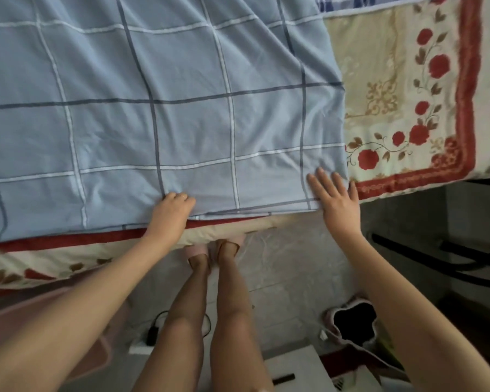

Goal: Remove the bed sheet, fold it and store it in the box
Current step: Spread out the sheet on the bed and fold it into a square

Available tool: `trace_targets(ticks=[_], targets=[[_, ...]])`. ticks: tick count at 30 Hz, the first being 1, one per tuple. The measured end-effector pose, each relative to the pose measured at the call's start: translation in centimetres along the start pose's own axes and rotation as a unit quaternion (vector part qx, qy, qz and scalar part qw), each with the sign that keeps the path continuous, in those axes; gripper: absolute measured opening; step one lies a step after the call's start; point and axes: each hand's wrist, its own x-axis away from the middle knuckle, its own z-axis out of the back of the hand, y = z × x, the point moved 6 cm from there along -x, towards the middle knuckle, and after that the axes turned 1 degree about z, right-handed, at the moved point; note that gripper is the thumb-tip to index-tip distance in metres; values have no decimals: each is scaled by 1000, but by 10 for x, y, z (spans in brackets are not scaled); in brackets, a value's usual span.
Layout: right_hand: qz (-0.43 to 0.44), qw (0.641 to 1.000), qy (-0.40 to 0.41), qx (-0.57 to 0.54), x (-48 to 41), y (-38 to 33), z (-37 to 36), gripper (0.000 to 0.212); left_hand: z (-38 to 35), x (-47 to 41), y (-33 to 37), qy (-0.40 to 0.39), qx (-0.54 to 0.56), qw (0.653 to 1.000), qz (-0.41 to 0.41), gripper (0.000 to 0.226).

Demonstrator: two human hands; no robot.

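A light blue bed sheet with white and dark grid lines lies spread in folded layers over the bed. Its near edge shows stacked layers. My left hand rests at that near edge with its fingers curled onto the fabric, gripping it. My right hand lies flat with fingers spread on the sheet's near right corner, pressing it down. No box is clearly in view.
Under the sheet lies a cream quilt with red flowers and a red border. My legs and pink slippers stand on the grey floor. A charger and cable, a white object and a pink-rimmed basket sit near my feet.
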Motion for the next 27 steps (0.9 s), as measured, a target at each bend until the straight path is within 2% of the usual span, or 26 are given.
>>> trace_targets(ticks=[1,5,7,9,11,13,16,19,24,27], targets=[[-11,1000,26,-11,4,6,6,64,-2,3,3,-12,5,1000,-12,13],[18,996,81,28,12,14,22,54,3,19,10,-32,22,999,-37,16],[6,998,39,39,13,11,16,59,-4,24,6,-45,26,998,-40,19],[-46,998,-38,31,17,6,-1,75,-14,23,5,-76,33,996,-37,26],[-85,995,-42,0,22,-5,-7,83,-12,24,7,-71,40,996,-22,26],[-35,998,38,-46,25,-26,-2,72,-2,23,10,-27,31,999,-9,23],[97,983,145,-56,25,-60,3,40,2,21,15,11,14,1000,-18,30],[137,982,123,-41,10,-80,-4,30,-6,18,19,11,5,999,-38,29],[169,981,86,-46,-2,-82,-1,15,-2,11,21,12,-9,1000,-16,28],[202,976,64,-46,2,-83,1,16,-5,12,22,-2,-15,999,-29,29]])
